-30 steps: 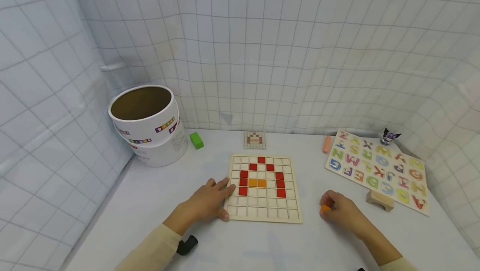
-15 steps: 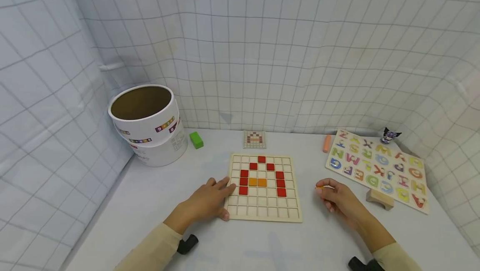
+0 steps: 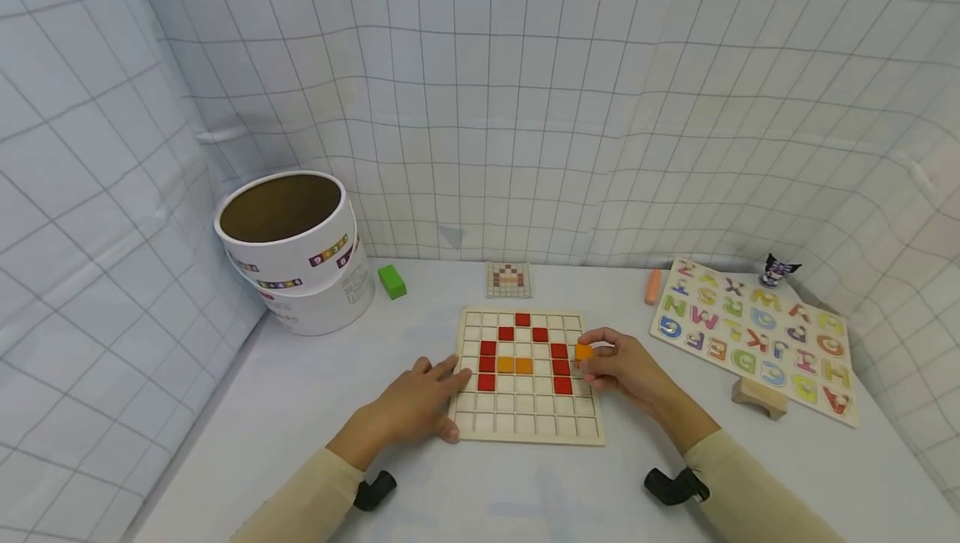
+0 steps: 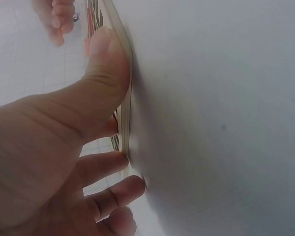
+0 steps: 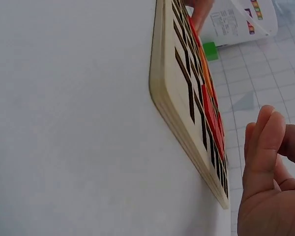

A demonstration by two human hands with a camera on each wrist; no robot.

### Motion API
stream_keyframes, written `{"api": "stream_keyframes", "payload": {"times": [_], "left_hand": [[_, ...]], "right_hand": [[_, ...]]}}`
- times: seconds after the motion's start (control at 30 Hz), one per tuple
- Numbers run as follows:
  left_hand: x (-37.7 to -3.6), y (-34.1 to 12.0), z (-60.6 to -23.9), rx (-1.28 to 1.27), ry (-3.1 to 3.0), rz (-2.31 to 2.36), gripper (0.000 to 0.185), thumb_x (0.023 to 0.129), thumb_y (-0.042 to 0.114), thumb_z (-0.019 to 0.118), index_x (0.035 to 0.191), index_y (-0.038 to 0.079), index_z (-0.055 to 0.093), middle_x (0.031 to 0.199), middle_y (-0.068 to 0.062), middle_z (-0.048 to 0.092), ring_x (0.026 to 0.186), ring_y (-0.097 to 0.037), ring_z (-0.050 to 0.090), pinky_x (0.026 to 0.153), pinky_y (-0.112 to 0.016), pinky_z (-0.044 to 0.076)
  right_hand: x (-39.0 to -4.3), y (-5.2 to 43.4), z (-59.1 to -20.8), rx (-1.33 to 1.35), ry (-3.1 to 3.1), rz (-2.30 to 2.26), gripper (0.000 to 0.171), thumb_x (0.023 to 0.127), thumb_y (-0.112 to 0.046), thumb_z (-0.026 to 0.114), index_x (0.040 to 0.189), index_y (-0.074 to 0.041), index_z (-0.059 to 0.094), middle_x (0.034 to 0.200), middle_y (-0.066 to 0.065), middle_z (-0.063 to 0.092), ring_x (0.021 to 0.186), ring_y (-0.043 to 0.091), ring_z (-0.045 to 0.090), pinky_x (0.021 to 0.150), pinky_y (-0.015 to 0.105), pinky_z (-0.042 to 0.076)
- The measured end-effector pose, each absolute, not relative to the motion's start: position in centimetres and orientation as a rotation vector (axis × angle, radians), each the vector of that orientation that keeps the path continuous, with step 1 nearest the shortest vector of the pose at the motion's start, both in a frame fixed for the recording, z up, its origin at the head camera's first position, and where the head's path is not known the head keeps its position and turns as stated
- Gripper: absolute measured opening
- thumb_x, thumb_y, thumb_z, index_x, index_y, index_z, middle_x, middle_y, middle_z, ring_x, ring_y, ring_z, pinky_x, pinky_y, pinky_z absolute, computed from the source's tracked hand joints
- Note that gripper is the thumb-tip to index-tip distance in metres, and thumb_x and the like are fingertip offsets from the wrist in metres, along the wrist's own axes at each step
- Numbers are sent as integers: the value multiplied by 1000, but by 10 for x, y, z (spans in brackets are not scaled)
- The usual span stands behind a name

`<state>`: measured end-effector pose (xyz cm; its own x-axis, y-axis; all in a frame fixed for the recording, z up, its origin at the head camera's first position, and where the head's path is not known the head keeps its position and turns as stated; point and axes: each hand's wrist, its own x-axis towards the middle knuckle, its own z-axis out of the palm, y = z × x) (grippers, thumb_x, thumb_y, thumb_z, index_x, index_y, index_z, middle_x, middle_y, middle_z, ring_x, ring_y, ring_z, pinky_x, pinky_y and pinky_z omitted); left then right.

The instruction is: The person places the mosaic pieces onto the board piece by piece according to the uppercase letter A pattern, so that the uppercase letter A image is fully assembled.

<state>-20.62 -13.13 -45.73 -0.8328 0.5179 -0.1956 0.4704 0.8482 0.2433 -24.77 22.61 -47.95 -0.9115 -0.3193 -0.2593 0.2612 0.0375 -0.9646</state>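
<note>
A wooden grid board [image 3: 525,426] lies in the middle of the white table and carries red tiles [image 3: 487,382] in an arch and two orange tiles [image 3: 514,365] side by side. My left hand [image 3: 420,401] rests flat against the board's left edge, with its thumb on the near corner [image 4: 105,54]. My right hand [image 3: 618,368] pinches a small orange tile [image 3: 583,351] just above the board's right columns. In the right wrist view the board [image 5: 187,103] is seen edge-on with my fingers [image 5: 265,147] beside it.
A white round tub [image 3: 296,251] stands open at the back left, with a green block [image 3: 392,281] beside it. A small pattern card [image 3: 509,279] lies behind the board. At the right are an alphabet puzzle [image 3: 753,334], an orange crayon [image 3: 653,288], a wooden arch block [image 3: 760,398] and a small figurine [image 3: 777,271].
My right hand lifted the orange tile from the table at the right and carried it left, over the board's right side. My left hand stayed in place.
</note>
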Motion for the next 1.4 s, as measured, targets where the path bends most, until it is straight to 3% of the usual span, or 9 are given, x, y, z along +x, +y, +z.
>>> {"api": "stream_keyframes", "payload": {"times": [0.17, 0.3, 0.4, 0.5, 0.7, 0.9, 1.1, 1.4], "left_hand": [[-207, -131, -459, 748, 2771, 267, 92, 75, 46, 83, 154, 16, 47, 163, -13, 36, 122, -31, 46, 101, -49, 44], [-207, -130, -459, 753, 2775, 267, 92, 75, 47, 83, 154, 16, 47, 163, -13, 36, 122, -31, 46, 100, -49, 45], [-207, -130, -459, 757, 2777, 262, 92, 75, 47, 83, 154, 16, 47, 163, -14, 36, 122, -31, 46, 100, -49, 45], [-207, -129, -459, 758, 2780, 255, 91, 75, 47, 83, 154, 16, 48, 163, -14, 36, 122, -31, 46, 100, -50, 45], [-206, -129, -458, 762, 2782, 257, 92, 75, 46, 84, 153, 16, 48, 162, -14, 37, 120, -31, 46, 98, -49, 45], [-205, -130, -458, 761, 2788, 264, 91, 75, 46, 84, 153, 16, 48, 162, -14, 37, 122, -31, 47, 100, -48, 45], [-205, -131, -457, 761, 2781, 278, 91, 75, 46, 83, 154, 16, 48, 163, -14, 36, 122, -31, 47, 101, -49, 44], [-205, -131, -460, 750, 2782, 291, 92, 75, 47, 83, 154, 17, 47, 163, -13, 36, 124, -32, 46, 102, -50, 44]], "right_hand": [[-256, 198, -480, -142, 2146, -1680, 38, 92, -8, 73, 125, -1, 56, 78, 6, 56, 56, 16, 55, 53, 23, 48], [-260, 178, -479, -230, 2547, -1283, 27, 88, -11, 78, 112, -11, 67, 78, 2, 51, 63, 15, 49, 59, 27, 40], [-261, 167, -476, -266, 2729, -1056, 21, 86, -13, 79, 105, -15, 70, 78, 2, 54, 74, 17, 50, 67, 32, 39], [-261, 160, -474, -266, 2728, -1028, 20, 84, -12, 80, 102, -16, 71, 78, 2, 55, 75, 20, 51, 67, 34, 40], [-258, 155, -473, -249, 2703, -1017, 22, 83, -13, 80, 104, -16, 72, 76, 2, 55, 71, 19, 50, 62, 32, 39], [-256, 157, -472, -280, 2748, -971, 15, 90, -15, 76, 104, -16, 73, 77, 1, 57, 74, 18, 51, 64, 32, 40], [-254, 158, -467, -322, 2786, -874, 13, 89, -14, 77, 102, -17, 73, 82, -3, 60, 80, 18, 52, 70, 33, 42], [-258, 168, -466, -349, 2723, -950, 15, 89, -17, 77, 103, -17, 72, 77, 1, 55, 74, 18, 51, 65, 33, 39]]}}
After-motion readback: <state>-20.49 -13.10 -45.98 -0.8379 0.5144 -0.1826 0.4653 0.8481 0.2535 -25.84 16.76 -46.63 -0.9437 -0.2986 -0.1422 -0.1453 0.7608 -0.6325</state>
